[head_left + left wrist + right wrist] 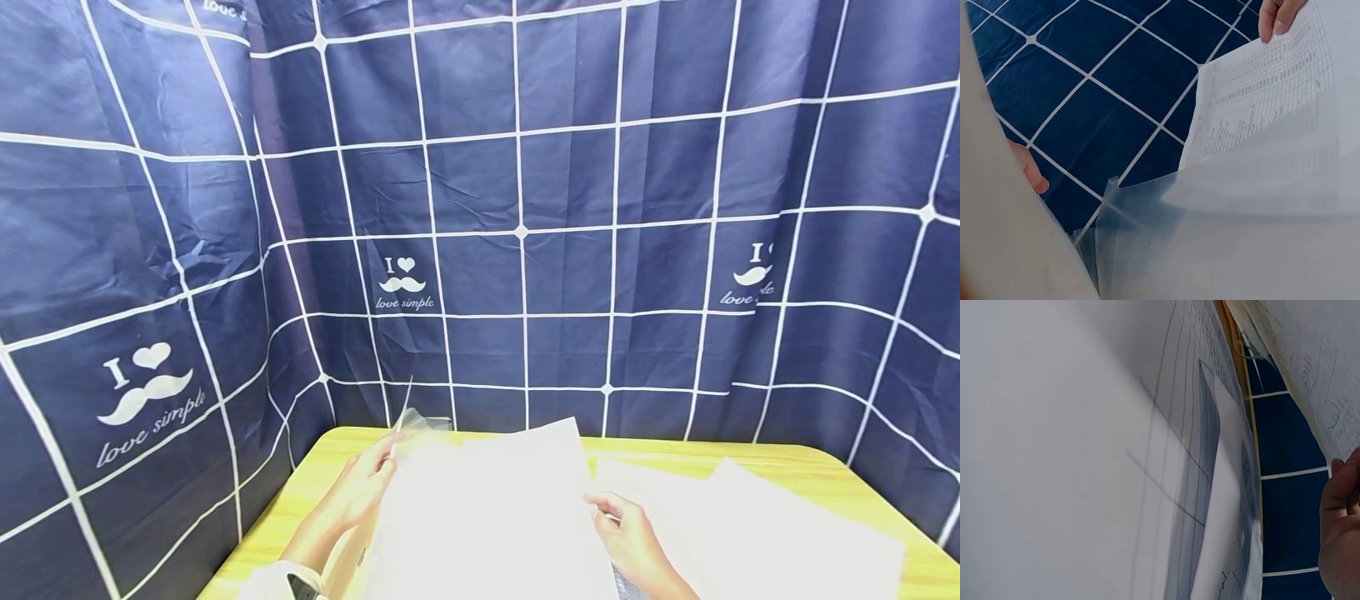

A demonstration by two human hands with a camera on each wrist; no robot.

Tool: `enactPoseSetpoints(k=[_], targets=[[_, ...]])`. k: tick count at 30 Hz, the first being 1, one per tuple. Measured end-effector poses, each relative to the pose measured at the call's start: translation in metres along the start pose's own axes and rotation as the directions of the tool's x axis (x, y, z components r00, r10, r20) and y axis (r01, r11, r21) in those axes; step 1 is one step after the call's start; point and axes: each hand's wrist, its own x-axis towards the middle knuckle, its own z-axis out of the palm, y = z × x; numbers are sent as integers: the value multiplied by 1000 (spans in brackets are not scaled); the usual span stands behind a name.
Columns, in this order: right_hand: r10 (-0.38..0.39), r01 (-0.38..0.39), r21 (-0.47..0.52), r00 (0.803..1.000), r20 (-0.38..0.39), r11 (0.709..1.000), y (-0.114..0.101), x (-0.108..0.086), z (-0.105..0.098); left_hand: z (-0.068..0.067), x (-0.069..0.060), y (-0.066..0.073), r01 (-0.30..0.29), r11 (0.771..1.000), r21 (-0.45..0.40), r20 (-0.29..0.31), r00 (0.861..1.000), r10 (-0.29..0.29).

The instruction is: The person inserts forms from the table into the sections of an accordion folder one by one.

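A printed sheet of paper [1254, 94], overexposed to white in the head view, stands tilted above the table. My right hand [630, 533] pinches its right edge, fingertips curled. The sheet's lower part lies behind or inside a clear plastic sleeve [1241, 244]; which of the two I cannot tell. At the left, my left hand [363, 483] grips the edge of the sleeve's clear film [423, 427], and a thin leaf sticks up past its fingers. In the left wrist view a pale surface covers most of that hand, leaving a fingertip [1035, 172] visible.
More white papers [810, 525] lie spread at the table's right side. Lined and handwritten sheets [1172, 456] fill much of the right wrist view. The yellow wooden table [795, 458] backs onto a dark blue gridded curtain [570, 275]. A watch [302, 583] is on the left wrist.
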Motion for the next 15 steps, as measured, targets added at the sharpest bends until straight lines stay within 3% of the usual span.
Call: enactPoseSetpoints(k=[6,15], targets=[[42,-42,21,999,23,999,-2,1,2,0,0,0,-6,1000,-3,-6,1000,6],[31,-31,18,999,18,999,-5,2,3,1,0,-2,-9,1000,-8,-3,1000,9]])
